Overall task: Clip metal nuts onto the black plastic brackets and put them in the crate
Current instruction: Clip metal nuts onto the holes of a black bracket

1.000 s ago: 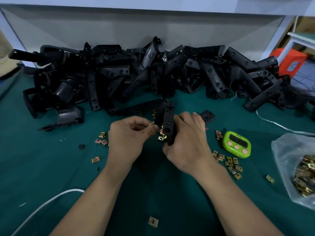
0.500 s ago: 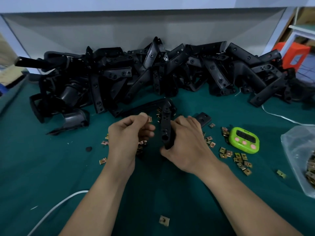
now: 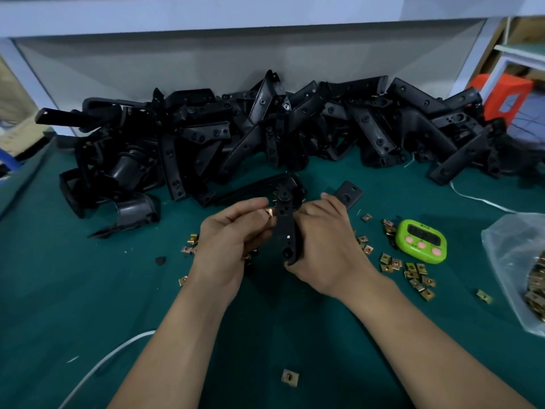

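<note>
My right hand grips a black plastic bracket upright over the middle of the green table. My left hand pinches a brass metal nut against the bracket's left edge near its upper end. Several loose metal nuts lie scattered on the mat to the right of my hands, and a few more nuts to the left. A big heap of black brackets fills the back of the table. No crate is in view.
A green timer sits right of my hands. A clear plastic bag of nuts lies at the right edge. One single nut lies near the front. A white cable curves at the lower left. An orange box stands at the far right.
My left hand has brought a nut up from lower on the bracket to its upper left edge. The bracket stays upright in my right hand.
</note>
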Demonstrator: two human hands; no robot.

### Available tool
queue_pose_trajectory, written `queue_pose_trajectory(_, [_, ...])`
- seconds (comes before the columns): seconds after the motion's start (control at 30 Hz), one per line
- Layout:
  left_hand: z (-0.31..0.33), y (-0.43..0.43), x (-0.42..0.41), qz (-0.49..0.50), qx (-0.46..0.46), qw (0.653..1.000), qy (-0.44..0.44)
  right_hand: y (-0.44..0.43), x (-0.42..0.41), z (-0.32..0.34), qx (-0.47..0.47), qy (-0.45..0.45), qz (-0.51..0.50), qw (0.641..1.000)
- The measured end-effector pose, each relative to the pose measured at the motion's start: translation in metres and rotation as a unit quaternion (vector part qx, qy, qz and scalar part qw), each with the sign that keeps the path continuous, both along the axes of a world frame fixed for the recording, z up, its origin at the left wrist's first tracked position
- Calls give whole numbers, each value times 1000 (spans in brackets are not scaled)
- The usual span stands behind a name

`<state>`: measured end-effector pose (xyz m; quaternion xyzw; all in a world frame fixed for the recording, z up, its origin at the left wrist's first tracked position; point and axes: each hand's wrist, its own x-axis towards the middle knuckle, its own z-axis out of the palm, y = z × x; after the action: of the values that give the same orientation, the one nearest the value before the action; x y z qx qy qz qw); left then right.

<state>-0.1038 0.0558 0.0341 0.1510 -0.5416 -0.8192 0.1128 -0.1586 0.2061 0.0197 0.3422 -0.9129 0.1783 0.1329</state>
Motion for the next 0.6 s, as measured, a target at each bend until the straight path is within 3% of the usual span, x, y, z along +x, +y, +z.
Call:
queue_pose_trajectory(0.3, [0, -4, -1, -41, 5, 999, 2, 2, -1, 8, 63, 18, -8, 998])
queue_pose_trajectory(0.6, [6, -20, 4, -103, -81, 990, -47, 3, 4, 15, 113, 72, 9, 991])
